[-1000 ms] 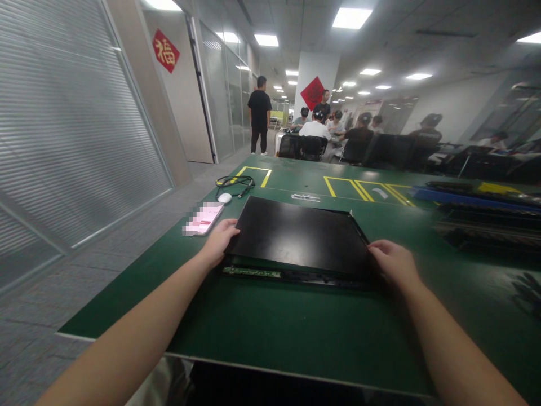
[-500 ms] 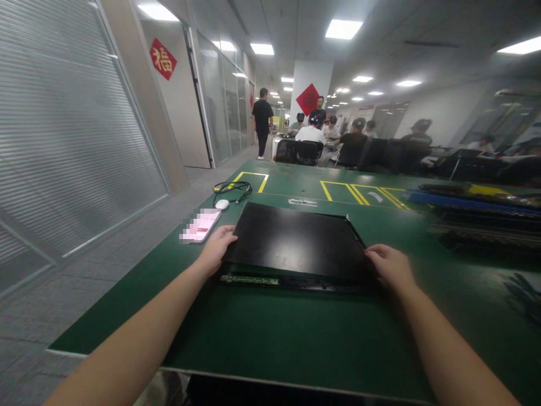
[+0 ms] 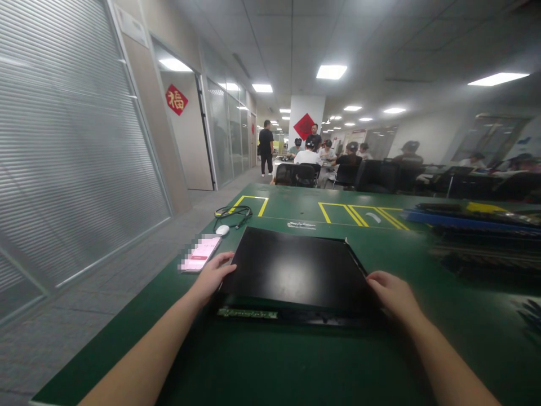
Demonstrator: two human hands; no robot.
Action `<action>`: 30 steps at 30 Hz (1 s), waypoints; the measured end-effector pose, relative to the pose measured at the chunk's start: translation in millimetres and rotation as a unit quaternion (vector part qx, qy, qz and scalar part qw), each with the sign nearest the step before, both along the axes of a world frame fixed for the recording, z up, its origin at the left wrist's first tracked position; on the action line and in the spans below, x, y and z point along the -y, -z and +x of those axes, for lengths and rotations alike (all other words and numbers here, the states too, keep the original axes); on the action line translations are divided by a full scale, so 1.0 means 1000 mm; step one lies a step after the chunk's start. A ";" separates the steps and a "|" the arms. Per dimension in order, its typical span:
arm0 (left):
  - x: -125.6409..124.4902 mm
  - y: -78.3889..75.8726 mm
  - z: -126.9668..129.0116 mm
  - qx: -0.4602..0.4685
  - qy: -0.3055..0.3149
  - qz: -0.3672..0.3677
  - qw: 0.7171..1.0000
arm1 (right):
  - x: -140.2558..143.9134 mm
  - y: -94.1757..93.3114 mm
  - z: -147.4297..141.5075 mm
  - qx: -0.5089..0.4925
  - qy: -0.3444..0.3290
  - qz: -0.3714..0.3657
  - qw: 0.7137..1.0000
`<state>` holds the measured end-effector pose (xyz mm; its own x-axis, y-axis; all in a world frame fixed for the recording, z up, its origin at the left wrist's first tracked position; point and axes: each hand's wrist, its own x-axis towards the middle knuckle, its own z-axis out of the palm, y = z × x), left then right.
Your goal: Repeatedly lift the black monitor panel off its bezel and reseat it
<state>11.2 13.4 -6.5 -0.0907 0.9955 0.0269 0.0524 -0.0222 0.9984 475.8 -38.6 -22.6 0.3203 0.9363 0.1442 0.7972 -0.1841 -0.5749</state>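
A flat black display panel (image 3: pixel 291 268) lies in front of me over the green table (image 3: pixel 296 366), its dark surface reflecting a light. A narrow green circuit board (image 3: pixel 247 313) shows in a black strip (image 3: pixel 321 317) along the panel's near side. My left hand (image 3: pixel 215 274) grips the left edge, thumb on top and the other fingers partly hidden. At the right edge my right hand (image 3: pixel 389 287) pinches the panel, with its fingertips mostly out of sight below. A thin dark rim (image 3: pixel 357 258) runs along that same side.
Left of the panel are a phone (image 3: pixel 200 254), a white mouse (image 3: pixel 222 230) and a coiled black cable (image 3: pixel 232 214). Small silvery strips (image 3: pixel 301 225) lie behind it. A blurred stack of dark parts (image 3: pixel 477 237) stands at right. Several people sit or stand beyond the table.
The view has tipped upward, so the table and panel sit lower in the picture. Both hands keep hold of the panel's edges. The standing person in black in the background has shifted stance.
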 end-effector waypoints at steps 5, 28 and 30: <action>-0.005 0.011 -0.004 -0.082 -0.021 0.008 0.996 | -0.002 0.000 0.000 0.001 -0.020 0.001 1.000; -0.007 0.027 -0.004 -0.274 0.022 0.154 0.949 | -0.008 0.003 -0.005 0.161 -0.059 -0.011 0.985; -0.007 0.026 -0.004 -0.284 0.031 0.160 0.945 | -0.007 0.003 -0.005 0.176 -0.060 -0.011 0.982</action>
